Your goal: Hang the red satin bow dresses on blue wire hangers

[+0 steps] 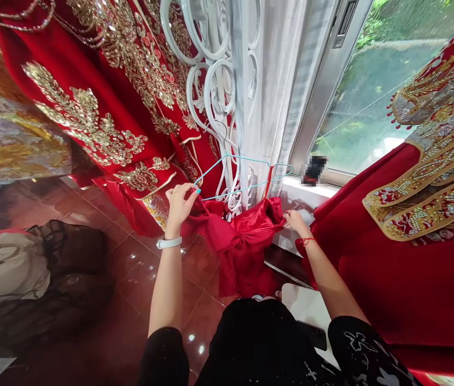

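A plain red satin garment hangs from a light blue wire hanger in front of a white ornate metal stand. My left hand is closed, pinching the left end of the hanger together with the red fabric. A white band sits on that wrist. My right hand is closed on the garment's right edge, just below the hanger's right end. A thin red string circles the right wrist.
Red robes with heavy gold embroidery hang at the upper left and at the right. A window and white curtain stand behind. Dark bags lie on the glossy red-brown tile floor at left.
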Motion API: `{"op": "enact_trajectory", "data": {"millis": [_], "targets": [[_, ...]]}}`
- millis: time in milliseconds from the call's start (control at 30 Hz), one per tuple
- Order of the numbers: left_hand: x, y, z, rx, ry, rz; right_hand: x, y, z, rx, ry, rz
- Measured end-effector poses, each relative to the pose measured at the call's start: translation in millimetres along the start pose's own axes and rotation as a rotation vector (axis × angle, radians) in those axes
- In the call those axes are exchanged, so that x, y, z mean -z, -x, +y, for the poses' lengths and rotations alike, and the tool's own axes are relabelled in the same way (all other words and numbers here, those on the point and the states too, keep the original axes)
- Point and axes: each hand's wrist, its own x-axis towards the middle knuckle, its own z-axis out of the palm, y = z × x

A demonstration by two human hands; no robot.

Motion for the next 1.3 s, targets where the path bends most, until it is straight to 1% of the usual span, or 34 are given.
{"op": "enact_trajectory", "data": {"millis": [67,133,200,233,267,300,367,400,433,500,633,700,800,900,967,1067,1100,1133,1200,1233,1267,1300], "targets": [[2.2,-0.8,1.1,0.011,-0.010,-0.030,19.4,3.3,-7.1,0.030,-0.076,0.019],[2.3,-1.5,1.8,0.020,-0.009,-0.041,38.3,9.1,-18.3,0.110,-0.277,-0.018],[1.0,-2.5,1.2,0.022,0.010,-0.036,50.7,17.8,-31.3,0.250,-0.545,-0.069],[0.2,-3.2,0.4,0.020,0.023,-0.035,53.8,22.8,-38.0,0.332,-0.652,-0.069],[-0.5,-4.0,-0.6,0.017,0.036,-0.035,55.1,27.7,-44.5,0.410,-0.714,-0.039],[-1.1,-4.8,-1.8,0.013,0.047,-0.038,55.1,32.2,-51.1,0.477,-0.721,0.018],[-1.8,-6.3,-4.3,0.003,0.061,-0.050,53.8,38.5,-64.3,0.578,-0.658,0.161],[-2.0,-6.8,-5.6,-0.002,0.067,-0.058,53.5,40.0,-71.2,0.611,-0.613,0.216],[-2.1,-7.2,-6.9,-0.006,0.073,-0.064,53.9,40.4,-78.2,0.638,-0.568,0.241],[-2.3,-7.5,-9.4,-0.010,0.090,-0.068,56.9,38.8,-92.7,0.677,-0.499,0.224],[-2.9,-8.0,-13.3,-0.021,0.111,-0.066,65.3,33.0,-121.3,0.716,-0.452,0.170],[-3.1,-8.5,-13.9,-0.029,0.106,-0.072,66.2,31.4,-135.9,0.740,-0.396,0.137],[-4.1,-7.2,-13.2,-0.039,0.088,-0.085,62.6,30.4,-158.5,0.799,-0.232,0.056],[-7.1,-2.3,-12.5,-0.037,0.069,-0.079,58.3,30.2,-177.0,0.846,-0.054,0.033],[-10.1,1.6,-12.7,-0.029,0.063,-0.059,57.0,31.3,-183.8,0.868,0.046,0.038],[-13.8,5.2,-12.9,-0.026,0.060,-0.017,54.7,37.2,-185.7,0.899,0.221,0.048],[-14.3,5.5,-12.5,-0.026,0.059,-0.006,52.1,40.8,-184.9,0.913,0.277,0.074],[-14.3,5.6,-11.9,-0.026,0.057,0.004,47.6,45.2,-183.6,0.932,0.313,0.129],[-12.5,6.1,-10.8,-0.026,0.064,0.014,30.5,56.7,-180.4,0.977,0.287,0.321],[-10.8,7.2,-11.0,-0.031,0.078,0.020,17.1,63.3,-178.9,0.998,0.227,0.420],[-8.8,9.2,-12.1,-0.039,0.101,0.031,0.5,69.9,-177.6,1.017,0.152,0.479],[-6.8,12.4,-14.5,-0.045,0.138,0.051,-19.1,76.1,-176.9,1.037,0.076,0.476]]}}
